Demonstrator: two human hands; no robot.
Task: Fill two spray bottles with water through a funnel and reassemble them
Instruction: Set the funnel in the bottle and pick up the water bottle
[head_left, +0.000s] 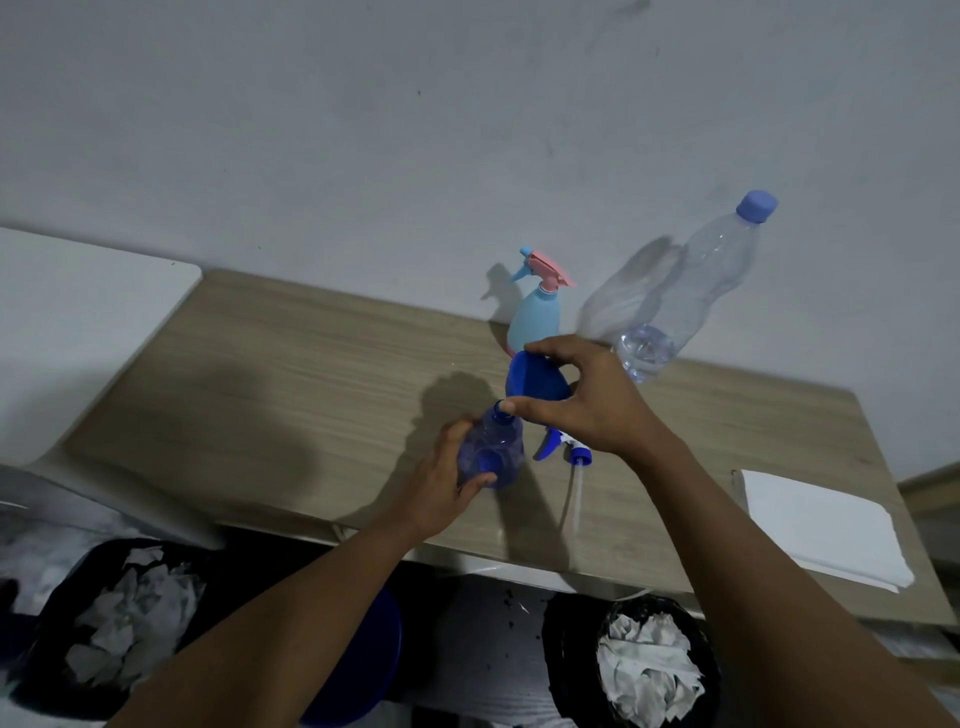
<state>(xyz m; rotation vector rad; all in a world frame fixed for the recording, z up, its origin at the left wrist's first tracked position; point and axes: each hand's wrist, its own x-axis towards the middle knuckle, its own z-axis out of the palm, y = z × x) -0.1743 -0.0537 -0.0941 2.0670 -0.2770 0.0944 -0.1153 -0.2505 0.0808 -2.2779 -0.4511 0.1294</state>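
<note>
My left hand (441, 480) grips an open, translucent blue spray bottle (493, 447) standing on the wooden table (291, 395). My right hand (587, 400) holds a blue funnel (535, 382) by its rim, tilted just above and to the right of the bottle's neck. The bottle's blue-and-white spray head (563, 449) with its dip tube lies on the table right of the bottle. A light-blue spray bottle (535, 317) with a pink trigger head stands behind by the wall. A clear water bottle (691, 296) with a blue cap stands at the right, holding a little water.
A white folded cloth (821, 525) lies at the table's right end. A white surface (78, 332) adjoins the table on the left. Below the front edge stand a black bin (639, 670) of crumpled paper, another dark container (109, 618) with paper, and a blue tub (363, 660).
</note>
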